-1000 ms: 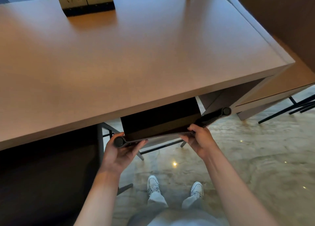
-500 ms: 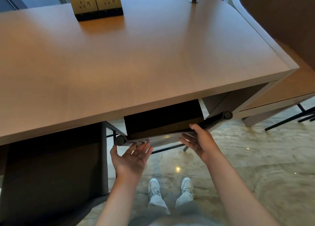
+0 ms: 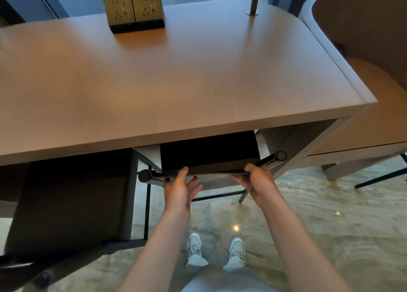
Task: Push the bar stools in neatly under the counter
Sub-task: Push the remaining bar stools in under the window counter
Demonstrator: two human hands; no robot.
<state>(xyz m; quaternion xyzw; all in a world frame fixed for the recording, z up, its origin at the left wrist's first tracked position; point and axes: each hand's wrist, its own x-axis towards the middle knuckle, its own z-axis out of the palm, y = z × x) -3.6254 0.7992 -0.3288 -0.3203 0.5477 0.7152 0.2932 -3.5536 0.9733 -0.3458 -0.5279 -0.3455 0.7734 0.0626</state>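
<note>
A second stool (image 3: 72,206) stands at the far left, its dark back near the table (image 3: 176,76) edge and its seat hidden below the top; how far in it sits cannot be told.

The left hand (image 3: 179,191) is placed against the rear edge of the middle stool (image 3: 209,153). Its fingers are straight and slightly spread, the thumb laid on the dark seat and the other fingers below the edge. This is a pushing contact rather than a grip, suited to sliding the stool forward.

The stool sits mostly under the table, its dark seat showing just below the table's front edge and only its rear edge and the round frame ends projecting. Judged from this, the push is near its end.

The right hand (image 3: 258,182) curls its fingers round the same rear edge, toward the right frame end. The hold probably steers the stool and keeps it square to the table.

A socket block (image 3: 135,11) stands at the table's far side. No brand, label or legible writing is visible on it or elsewhere.

A round chair (image 3: 363,34) stands right of the table.
</note>
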